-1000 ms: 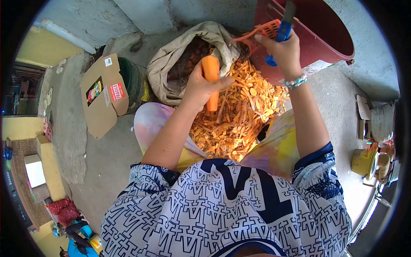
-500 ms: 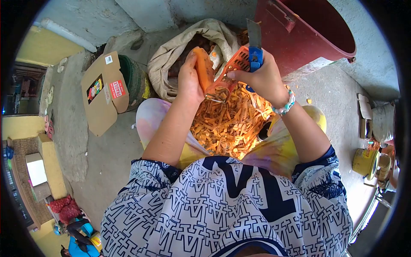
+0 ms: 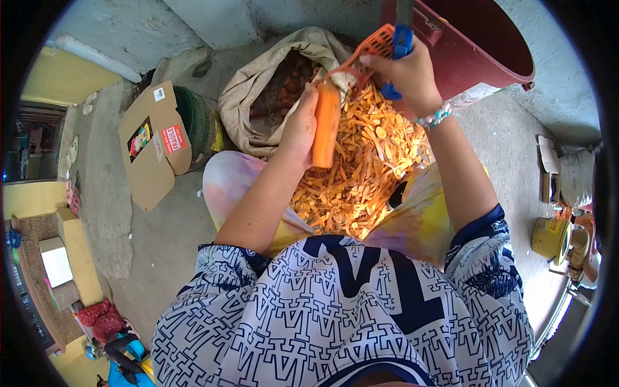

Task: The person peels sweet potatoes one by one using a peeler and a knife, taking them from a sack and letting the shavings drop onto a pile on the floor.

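My left hand [image 3: 300, 132] is wrapped round a thick, mostly peeled orange carrot [image 3: 326, 129], tilted nearly upright in view. My right hand [image 3: 414, 77] grips an orange plastic peeler [image 3: 377, 45] with a slotted handle, its head close to the carrot's far end. The same hand also holds a blue-handled knife [image 3: 403, 40], blade pointing away from me. Below both hands, between my knees, spreads a heap of orange peelings [image 3: 351, 200]. An open cloth sack [image 3: 240, 109] beyond my left hand holds unpeeled, dirt-covered carrots [image 3: 293, 80].
A large red bin [image 3: 464, 71] stands at the far right against the wall. To the left, a cardboard piece [image 3: 151, 148] leans on a green bucket [image 3: 203, 122]. A yellow bucket [image 3: 549, 237] is at the right, and a person [image 3: 590, 258] shows at that edge.
My right hand has moved away from me with the peeler and knife, towards the carrot's far end. The carrot has turned and come nearer, showing a cleaner orange side.
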